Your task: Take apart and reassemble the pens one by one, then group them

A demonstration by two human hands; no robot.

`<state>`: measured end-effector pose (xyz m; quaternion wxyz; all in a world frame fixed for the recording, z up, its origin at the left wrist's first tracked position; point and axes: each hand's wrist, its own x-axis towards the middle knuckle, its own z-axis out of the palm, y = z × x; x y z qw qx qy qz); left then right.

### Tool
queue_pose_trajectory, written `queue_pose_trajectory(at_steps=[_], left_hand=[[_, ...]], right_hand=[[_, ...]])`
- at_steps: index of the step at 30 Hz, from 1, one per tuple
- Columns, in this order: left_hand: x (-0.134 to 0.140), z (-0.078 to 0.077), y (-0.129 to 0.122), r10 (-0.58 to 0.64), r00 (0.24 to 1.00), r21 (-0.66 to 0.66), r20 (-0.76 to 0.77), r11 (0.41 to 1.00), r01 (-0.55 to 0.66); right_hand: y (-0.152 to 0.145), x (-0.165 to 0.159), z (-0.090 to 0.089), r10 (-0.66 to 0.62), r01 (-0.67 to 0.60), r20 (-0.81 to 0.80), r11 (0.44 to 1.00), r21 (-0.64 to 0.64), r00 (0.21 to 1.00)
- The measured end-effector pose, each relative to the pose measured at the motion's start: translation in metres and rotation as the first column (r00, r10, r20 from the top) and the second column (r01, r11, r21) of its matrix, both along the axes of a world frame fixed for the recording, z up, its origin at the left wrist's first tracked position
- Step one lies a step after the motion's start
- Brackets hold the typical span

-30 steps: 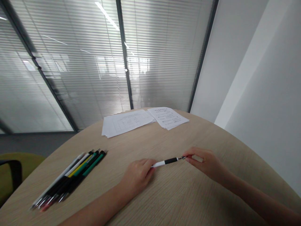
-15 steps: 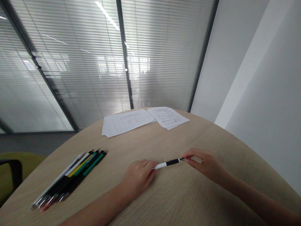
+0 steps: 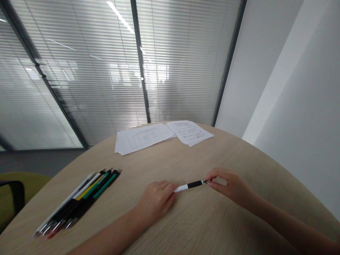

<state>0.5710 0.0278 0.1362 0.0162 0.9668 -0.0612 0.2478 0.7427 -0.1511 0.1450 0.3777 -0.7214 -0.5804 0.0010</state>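
A slim pen point(image 3: 182, 188) with a white barrel and a black band point(image 3: 195, 184) is stretched between my two hands, just above the table. Its white end is gripped by my left hand point(image 3: 157, 199), whose fingers curl round it and hide that end. At the other end, the thumb and forefinger of my right hand point(image 3: 230, 182) pinch the thin, dark metallic end piece. Left of my left hand, several pens point(image 3: 79, 198) with white, yellow, green and black parts lie side by side on the table, slanting away from me.
The round wooden table point(image 3: 212, 219) fills the foreground. Two sets of printed sheets, the left papers point(image 3: 145, 138) and the right papers point(image 3: 190, 131), lie at its far edge. A green chair point(image 3: 23, 180) with a black armrest is at the left, and a white wall point(image 3: 297, 106) at the right.
My right hand and the pen end it pinches have dropped very slightly. Both hands keep their hold, and the row of pens stays put.
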Motion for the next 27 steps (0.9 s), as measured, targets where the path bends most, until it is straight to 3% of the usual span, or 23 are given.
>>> queue_pose_trajectory(at_steps=[27], left_hand=[[0.0008, 0.001, 0.0004, -0.112, 0.989, 0.054, 0.094, 0.993, 0.107]], right_hand=[[0.0011, -0.01, -0.0007, -0.003, 0.002, -0.114, 1.0, -0.007, 0.993]])
